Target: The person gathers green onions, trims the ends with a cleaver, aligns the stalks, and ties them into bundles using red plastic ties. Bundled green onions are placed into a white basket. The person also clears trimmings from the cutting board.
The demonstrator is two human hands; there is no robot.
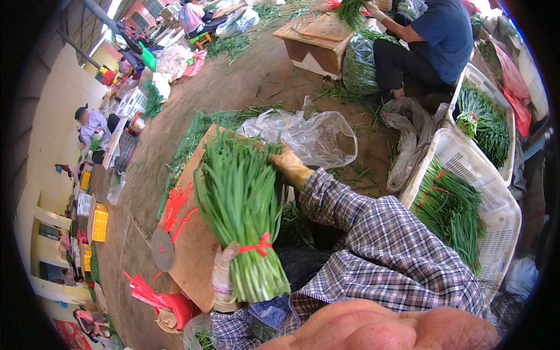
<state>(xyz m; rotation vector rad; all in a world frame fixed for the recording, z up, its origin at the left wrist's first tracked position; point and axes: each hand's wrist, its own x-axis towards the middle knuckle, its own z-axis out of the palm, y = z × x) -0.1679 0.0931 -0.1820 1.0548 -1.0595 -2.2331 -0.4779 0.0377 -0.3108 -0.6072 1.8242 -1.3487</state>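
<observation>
A large bundle of green leafy stalks, seemingly garlic chives, lies tilted over a brown board, bound near its pale cut ends with a red tie. My left hand, in a whitish glove, grips the bundle's side beside the tie; its fingers are partly hidden behind the stalks. In a yellowed glove, my right hand touches the leafy tips on the far right side, and its fingertips are hidden by the leaves. Red strips and a grey disc lie at the board's left edge.
Right of me stand white plastic crates holding tied green bundles. Clear plastic bags lie on the floor beyond the board. A red container with red strips stands lower left. A co-worker sits beyond, beside a wooden box.
</observation>
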